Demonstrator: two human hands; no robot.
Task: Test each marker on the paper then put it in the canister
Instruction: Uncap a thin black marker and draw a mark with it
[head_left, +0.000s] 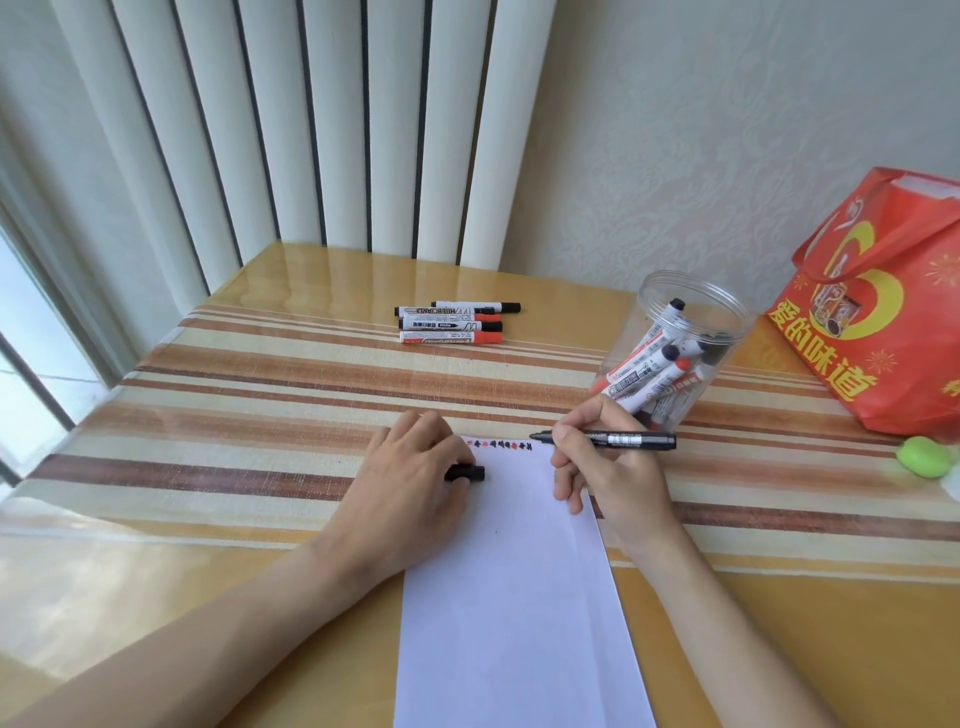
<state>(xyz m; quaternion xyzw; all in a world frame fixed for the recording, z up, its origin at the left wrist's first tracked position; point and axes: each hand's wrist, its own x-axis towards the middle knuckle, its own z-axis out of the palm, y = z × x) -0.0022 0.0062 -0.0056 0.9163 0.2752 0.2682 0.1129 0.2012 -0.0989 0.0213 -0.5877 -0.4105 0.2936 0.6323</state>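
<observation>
At the paper's (511, 571) top right corner, an uncapped black marker (618, 440) is gripped by the right hand (605, 467); its cap (466, 473) is pinched by the left hand (410, 467). The canister (675, 348) is seen just beyond.

Person, head view: two forearms and two hands in frame. Left hand (410, 467): bare, no ring, watch, bracelet or glove to be seen; back of the hand faces the camera, knuckles and tendon lines faintly marked. Left forearm (208, 623): bare along its whole visible length, down to the lower left corner of the frame; no sleeve or cuff shows. Right hand (602, 467): bare, no ring or band; fingernails short and unpainted where they can be made out. Right forearm (727, 613): bare to the lower edge of the frame, no sleeve, strap or wristwear. No other part of the body or clothing in view.
</observation>
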